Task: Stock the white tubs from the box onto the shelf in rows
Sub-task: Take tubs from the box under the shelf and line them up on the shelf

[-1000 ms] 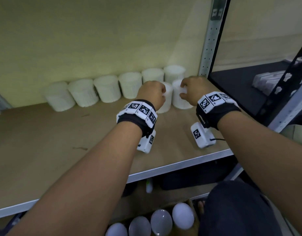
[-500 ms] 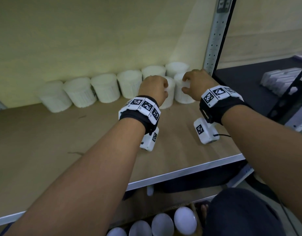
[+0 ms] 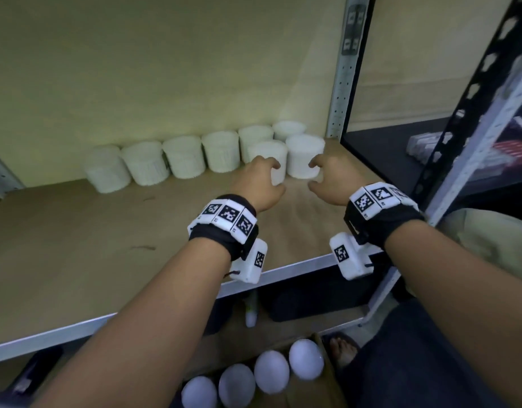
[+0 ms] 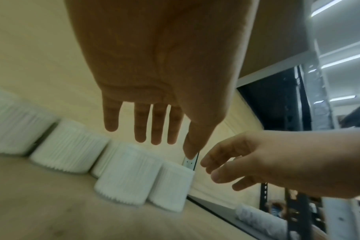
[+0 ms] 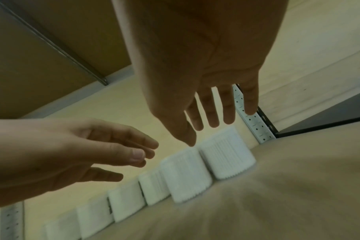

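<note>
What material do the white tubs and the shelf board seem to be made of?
Tubs: probably plastic, matt white, judging by the fine vertical ribs on the walls seen in both wrist views; the blur leaves it open. Shelf board: looks like wood or wood laminate, light brown and matt, with a grey metal-looking front edge.

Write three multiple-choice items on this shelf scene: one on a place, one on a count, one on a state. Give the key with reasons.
1. Where do the two front tubs stand?
A. At the shelf's right end
B. At its left end
C. In the box

2. How many tubs form the back row?
A. Three
B. Six
D. Ten

3. What are the hands doing?
A. Both open, holding nothing
B. Each holding a tub
C. Both fists

Key: 1 A, the front tubs sit by the right upright of the shelf. 2 B, six stand along the wall in the back row. 3 A, the left hand and right hand have spread fingers off the tubs.
</note>
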